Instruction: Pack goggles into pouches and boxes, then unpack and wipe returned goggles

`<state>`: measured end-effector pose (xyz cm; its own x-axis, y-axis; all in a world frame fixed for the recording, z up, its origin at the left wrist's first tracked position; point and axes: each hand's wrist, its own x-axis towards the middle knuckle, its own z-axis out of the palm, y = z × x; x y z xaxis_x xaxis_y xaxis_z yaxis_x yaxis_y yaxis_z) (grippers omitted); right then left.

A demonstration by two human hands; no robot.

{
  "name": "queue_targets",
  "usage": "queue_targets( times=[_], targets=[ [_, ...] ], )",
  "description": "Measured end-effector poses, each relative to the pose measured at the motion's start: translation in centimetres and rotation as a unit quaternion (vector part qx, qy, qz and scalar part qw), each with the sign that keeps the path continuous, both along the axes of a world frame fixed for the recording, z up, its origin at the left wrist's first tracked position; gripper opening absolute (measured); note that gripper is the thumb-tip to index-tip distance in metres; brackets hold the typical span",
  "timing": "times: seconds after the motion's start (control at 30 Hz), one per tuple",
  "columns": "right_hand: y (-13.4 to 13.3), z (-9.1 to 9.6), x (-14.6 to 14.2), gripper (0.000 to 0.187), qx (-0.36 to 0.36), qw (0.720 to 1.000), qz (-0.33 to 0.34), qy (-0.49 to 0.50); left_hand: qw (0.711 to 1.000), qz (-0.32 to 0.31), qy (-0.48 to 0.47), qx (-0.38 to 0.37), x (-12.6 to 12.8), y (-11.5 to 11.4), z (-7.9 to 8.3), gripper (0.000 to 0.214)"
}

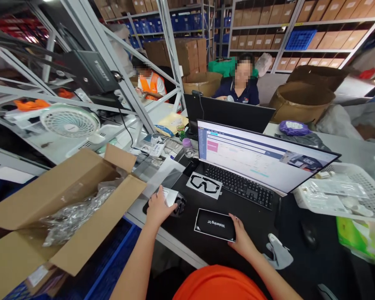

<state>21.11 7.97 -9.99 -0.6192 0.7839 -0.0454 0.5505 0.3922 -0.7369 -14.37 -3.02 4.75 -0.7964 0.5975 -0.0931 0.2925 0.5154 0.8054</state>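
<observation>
My left hand (158, 208) lies at the desk's left edge, its thumb spread away from its fingers, over a small white item (169, 196) with a printed label. Beside the thumb is a dark, glossy object (180, 204) that I cannot make out. My right hand (240, 236) grips the right end of a shallow white-edged box (203, 231). A black case (214, 224) with white lettering fills that box. Behind it lies a white card (195, 191) with a black goggle-shaped frame print (204, 184). A crumpled grey cloth (278, 252) rests right of my right forearm.
An open carton (81, 162) with clear plastic wrapping (81, 212) stands at left. Ahead are a keyboard (240, 186) and a lit monitor (253, 152). A mouse (308, 233) and a white basket (334, 200) are at right. Two people sit beyond the desk.
</observation>
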Motion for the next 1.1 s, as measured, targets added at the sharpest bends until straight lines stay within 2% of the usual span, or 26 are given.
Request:
queue_targets(
  times=[0.07, 0.13, 0.2, 0.23, 0.27, 0.3, 0.37, 0.4, 0.43, 0.57, 0.67, 0.73, 0.8, 0.93, 1.03, 1.1],
  targets=[
    [0.0, -0.3, 0.0, 0.100, 0.009, 1.000, -0.001, 0.006, 0.999, 0.015, -0.024, 0.046, -0.5, -2.0, 0.0, 0.113],
    [0.0, -0.4, 0.4, 0.096, 0.011, 1.000, 0.004, 0.010, 0.994, 0.030, -0.055, 0.091, -0.8, -4.7, 0.2, 0.099],
    [0.0, -0.3, 1.1, 0.092, 0.013, 1.000, 0.007, 0.022, 0.978, 0.045, -0.137, 0.153, -0.9, -7.6, 0.1, 0.078],
    [-0.1, -0.1, 1.7, 0.091, 0.013, 0.999, 0.004, 0.032, 0.956, 0.052, -0.210, 0.198, -0.8, -8.9, -0.1, 0.069],
    [-0.1, 0.3, 2.4, 0.090, 0.010, 0.999, -0.004, 0.041, 0.907, 0.065, -0.320, 0.267, -0.6, -10.0, -0.5, 0.062],
    [-0.1, 0.9, 3.2, 0.089, 0.002, 0.999, -0.016, 0.050, 0.844, 0.071, -0.418, 0.328, -0.3, -10.8, -1.1, 0.057],
    [-0.2, 2.7, 5.0, 0.090, -0.027, 0.996, -0.045, 0.066, 0.729, 0.071, -0.546, 0.407, 0.6, -11.9, -2.3, 0.051],
    [-0.3, 3.9, 5.9, 0.091, -0.044, 0.994, -0.056, 0.078, 0.700, 0.067, -0.574, 0.419, 1.1, -12.0, -2.9, 0.049],
    [-0.4, 5.3, 6.8, 0.093, -0.064, 0.992, -0.061, 0.093, 0.686, 0.064, -0.590, 0.421, 1.5, -12.1, -3.5, 0.048],
    [-1.3, 10.0, 9.1, 0.108, -0.164, 0.968, -0.044, 0.186, 0.678, 0.058, -0.625, 0.383, 3.0, -11.4, -5.4, 0.047],
    [-1.9, 11.4, 9.9, 0.116, -0.218, 0.950, -0.038, 0.222, 0.673, 0.047, -0.647, 0.354, 3.3, -10.7, -6.5, 0.047],
    [-2.1, 11.3, 10.3, 0.115, -0.219, 0.950, -0.038, 0.218, 0.671, 0.051, -0.653, 0.347, 3.5, -10.3, -6.9, 0.048],
    [-2.0, 11.0, 10.9, 0.111, -0.193, 0.963, -0.040, 0.187, 0.676, 0.071, -0.655, 0.331, 3.6, -9.9, -7.1, 0.050],
    [-0.9, 9.9, 11.8, 0.100, -0.094, 0.992, -0.045, 0.072, 0.719, 0.110, -0.630, 0.273, 3.3, -9.8, -7.3, 0.056],
    [0.7, 9.0, 11.9, 0.097, -0.036, 0.999, 0.000, 0.010, 0.751, 0.110, -0.598, 0.257, 2.5, -10.7, -7.7, 0.059],
    [1.9, 8.5, 11.2, 0.097, -0.009, 0.998, 0.065, -0.024, 0.766, 0.109, -0.580, 0.256, 1.8, -11.5, -8.2, 0.061]
  ],
)
